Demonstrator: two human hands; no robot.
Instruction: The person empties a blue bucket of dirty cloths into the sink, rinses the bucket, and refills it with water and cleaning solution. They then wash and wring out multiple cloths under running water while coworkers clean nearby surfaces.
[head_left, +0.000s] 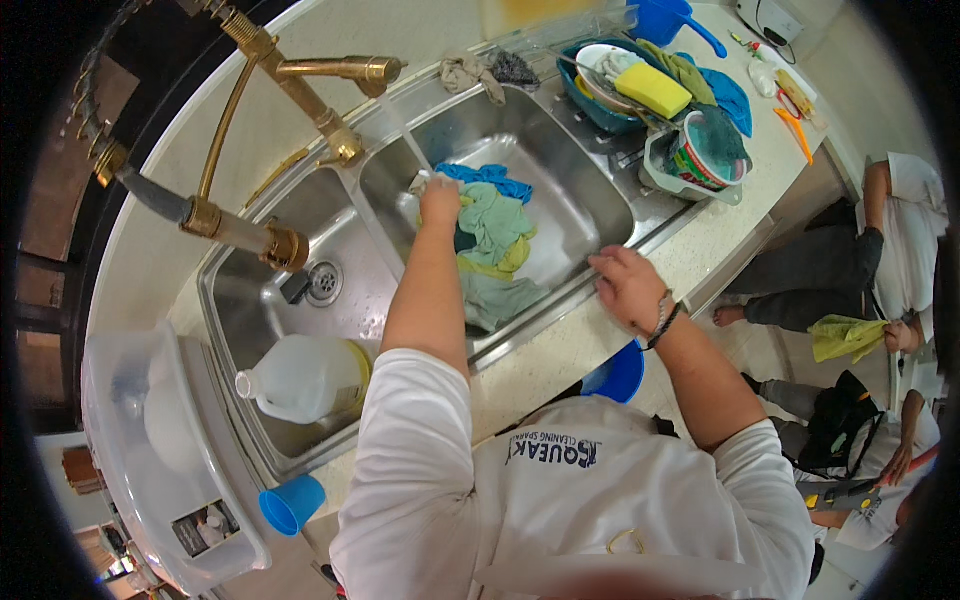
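Note:
My left hand (441, 201) is in the right basin (577, 199) of a stainless steel double sink, closed on a pale beige cloth (417, 184) beneath the running water (405, 131). Beside it lies a heap of wet cloths: a blue cloth (491, 180), a light green cloth (491, 225), a yellow-green cloth (514, 259) and a grey-green cloth (495, 300). My right hand (630, 291), with bracelets at the wrist, is at the sink's front rim, fingers apart and holding nothing. Part of the left hand's grip is hidden behind its back.
A brass faucet (326, 124) overhangs the sink. A plastic jug (311, 379) occupies the left basin; a blue cup (292, 504) stands nearby. To the right are a teal basin of dishes (577, 94) with a yellow sponge (654, 90) and a tub (701, 157). People (904, 225) are behind at right.

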